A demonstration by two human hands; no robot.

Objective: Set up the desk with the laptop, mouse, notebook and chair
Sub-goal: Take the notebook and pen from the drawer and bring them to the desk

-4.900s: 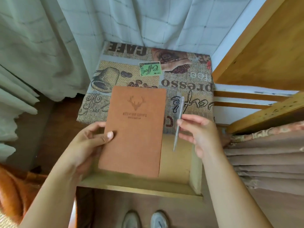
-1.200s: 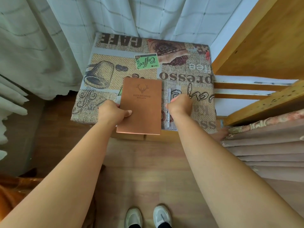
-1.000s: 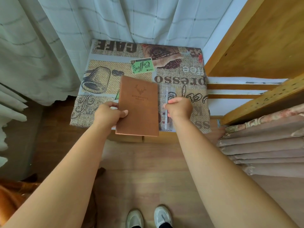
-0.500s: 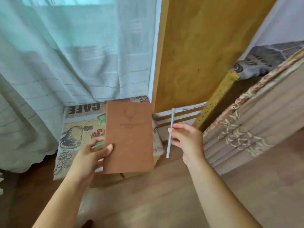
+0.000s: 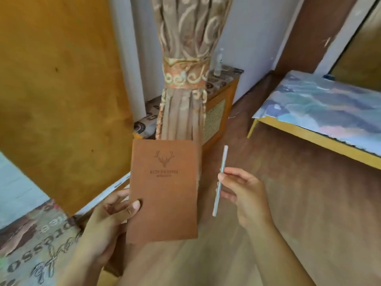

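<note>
A brown notebook with a stamped deer head on its cover is held upright in front of me, above the floor. My left hand grips its lower left edge, thumb on the cover. My right hand pinches a thin pale pen between fingers and thumb, a little right of the notebook. A desk with a blue-and-pink patterned cover stands at the right. No laptop, mouse or chair shows.
A tied-back brown curtain hangs straight ahead over a low wooden cabinet. A tall wooden panel fills the left. The coffee-print stand sits at the lower left. Wooden floor spreads between me and the desk.
My view has swung right, away from the coffee-print stand and toward the room and desk. Both hands have lifted the notebook and the pen off the stand and carry them along.
</note>
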